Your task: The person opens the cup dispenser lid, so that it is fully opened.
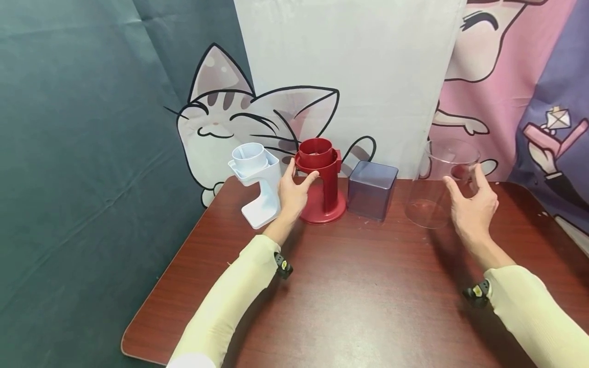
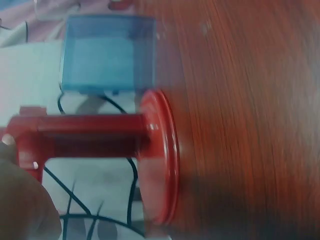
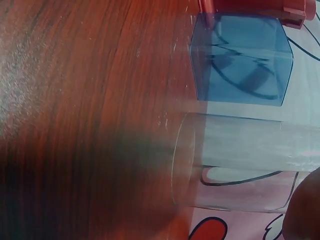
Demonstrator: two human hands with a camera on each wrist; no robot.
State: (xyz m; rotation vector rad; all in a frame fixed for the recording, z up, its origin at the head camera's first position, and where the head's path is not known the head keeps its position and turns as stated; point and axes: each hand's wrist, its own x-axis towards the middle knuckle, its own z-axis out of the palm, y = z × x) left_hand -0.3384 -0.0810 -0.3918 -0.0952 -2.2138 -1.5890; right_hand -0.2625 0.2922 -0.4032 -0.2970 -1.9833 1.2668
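Observation:
My left hand (image 1: 293,194) grips the upper part of a red stand (image 1: 330,189), thumb and forefinger spread at its cup-shaped top. The stand has a round base and an upright column; in the left wrist view the column (image 2: 95,135) shows sideways, with part of the hand (image 2: 25,205) at the left edge. My right hand (image 1: 474,204) holds a clear cylinder (image 1: 428,199) near its upper rim, thumb in front and fingers on the right side. The cylinder (image 3: 240,145) also shows in the right wrist view. Some fingertips are hidden.
A white stand (image 1: 262,189) with a cup-shaped top stands left of the red one. Between red stand and cylinder sits a translucent blue-grey square container (image 1: 371,191). All are near the back edge of the brown table (image 1: 349,296), before a cartoon-printed cloth (image 1: 368,51).

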